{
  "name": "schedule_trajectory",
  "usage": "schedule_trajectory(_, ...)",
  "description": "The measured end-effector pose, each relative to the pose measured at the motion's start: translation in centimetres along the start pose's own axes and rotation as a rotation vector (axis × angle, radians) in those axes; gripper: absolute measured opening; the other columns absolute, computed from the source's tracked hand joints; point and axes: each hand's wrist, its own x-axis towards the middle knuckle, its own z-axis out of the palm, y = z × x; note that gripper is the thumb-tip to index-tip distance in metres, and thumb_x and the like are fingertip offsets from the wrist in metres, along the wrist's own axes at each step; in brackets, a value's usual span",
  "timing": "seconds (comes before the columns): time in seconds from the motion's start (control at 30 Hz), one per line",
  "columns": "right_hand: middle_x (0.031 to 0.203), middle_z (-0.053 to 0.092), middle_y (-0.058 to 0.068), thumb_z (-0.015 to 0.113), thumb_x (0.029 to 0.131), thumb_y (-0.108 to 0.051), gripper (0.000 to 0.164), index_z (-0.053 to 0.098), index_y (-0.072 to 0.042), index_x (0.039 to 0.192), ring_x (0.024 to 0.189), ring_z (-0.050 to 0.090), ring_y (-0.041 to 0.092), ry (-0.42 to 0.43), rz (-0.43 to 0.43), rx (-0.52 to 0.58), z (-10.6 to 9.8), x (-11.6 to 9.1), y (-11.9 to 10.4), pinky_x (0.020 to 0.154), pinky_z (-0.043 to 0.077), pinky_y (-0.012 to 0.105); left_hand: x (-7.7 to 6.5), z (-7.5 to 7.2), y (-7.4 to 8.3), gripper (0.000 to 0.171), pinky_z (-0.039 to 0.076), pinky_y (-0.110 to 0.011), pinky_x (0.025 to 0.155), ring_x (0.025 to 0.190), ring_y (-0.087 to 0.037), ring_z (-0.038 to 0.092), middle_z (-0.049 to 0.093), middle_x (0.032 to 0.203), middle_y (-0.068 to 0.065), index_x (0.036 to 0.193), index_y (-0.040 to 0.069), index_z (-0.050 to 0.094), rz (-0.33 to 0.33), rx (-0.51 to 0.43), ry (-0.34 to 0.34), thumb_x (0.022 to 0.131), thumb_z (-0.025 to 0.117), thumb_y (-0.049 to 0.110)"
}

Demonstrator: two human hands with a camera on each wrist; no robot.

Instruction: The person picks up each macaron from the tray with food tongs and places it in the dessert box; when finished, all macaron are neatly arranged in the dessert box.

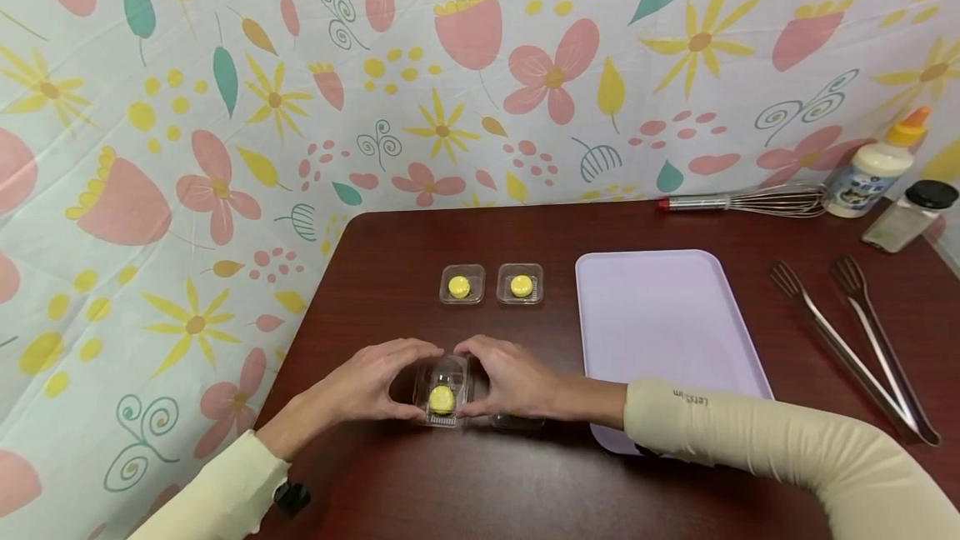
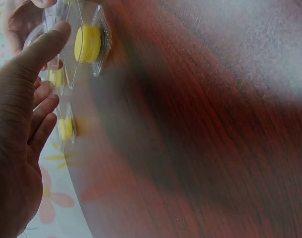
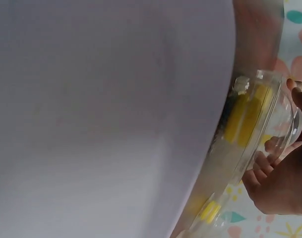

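Left hand point(image 1: 367, 382) curls round the left side of a small clear plastic case point(image 1: 442, 392), thumb and fingertips pinching its edge; the left wrist view shows the thumb laid against the clear shell. Inside the case sits a round yellow piece point(image 1: 442, 398), resting toward the near end. The case stands on the dark wooden counter point(image 1: 480, 490), close to the front edge and just left of the tray. Right hand point(image 1: 510, 380) grips the opposite side of the same case, its fingers bent over the top edge so that the fingertips of both hands nearly meet above it; the right wrist view shows the fingers wrapped round the clear rim with the yellow piece seen edge-on.

Farther back on the counter, two more clear cases point(image 1: 491, 284) lie side by side, each with a yellow piece inside, well apart from the hands. To the right of them a pale lilac tray point(image 1: 660, 315) lies flat; the right forearm in a cream sleeve crosses its near corner. Right of the tray lie two metal forks point(image 1: 847, 340), roughly parallel, handles toward the front. Along the back edge a wire whisk point(image 1: 750, 202) lies on its side, then a glue bottle point(image 1: 873, 165) with an orange tip leans against the flowered cloth, and a small jar point(image 1: 911, 213) with a black lid lies beside it.
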Motion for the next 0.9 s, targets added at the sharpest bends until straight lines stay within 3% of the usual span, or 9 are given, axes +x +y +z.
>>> schedule_trajectory(0.37, 0.118, 0.072, 0.002, 0.099, 0.073, -0.043, 0.074, 0.067, -0.006, 0.128, 0.099, 0.068, 0.012, -0.084, 0.063, -0.084, 0.9, -0.2, -0.7, 0.088, 0.059, 0.031, -0.2, 0.4, 0.7, 0.088, 0.055, -0.040, 0.103, 0.128, -0.011, 0.060, 0.062, 0.141, 0.005, 0.148, 0.016, 0.057, -0.072, 0.006, -0.120, 0.077, 0.096, 0.048)
schedule_trajectory(0.57, 0.111, 0.073, -0.002, 0.098, 0.071, -0.050, 0.074, 0.069, -0.010, 0.125, 0.093, 0.067, 0.009, -0.094, 0.071, -0.186, 1.2, -0.1, -0.9, 0.088, 0.056, 0.033, -0.2, 0.7, 0.8, 0.086, 0.056, -0.040, 0.102, 0.127, -0.011, 0.061, 0.062, 0.141, 0.005, 0.147, 0.016, 0.057, -0.077, 0.028, -0.132, 0.077, 0.096, 0.049)
schedule_trajectory(0.9, 0.112, 0.074, 0.002, 0.100, 0.068, -0.048, 0.073, 0.069, -0.008, 0.120, 0.094, 0.070, 0.014, -0.060, 0.047, -0.227, 1.4, -0.1, -1.3, 0.086, 0.057, 0.036, 0.0, 0.9, 1.0, 0.082, 0.055, -0.039, 0.103, 0.128, -0.011, 0.060, 0.062, 0.142, 0.005, 0.145, 0.016, 0.060, -0.089, 0.066, -0.147, 0.079, 0.095, 0.049)
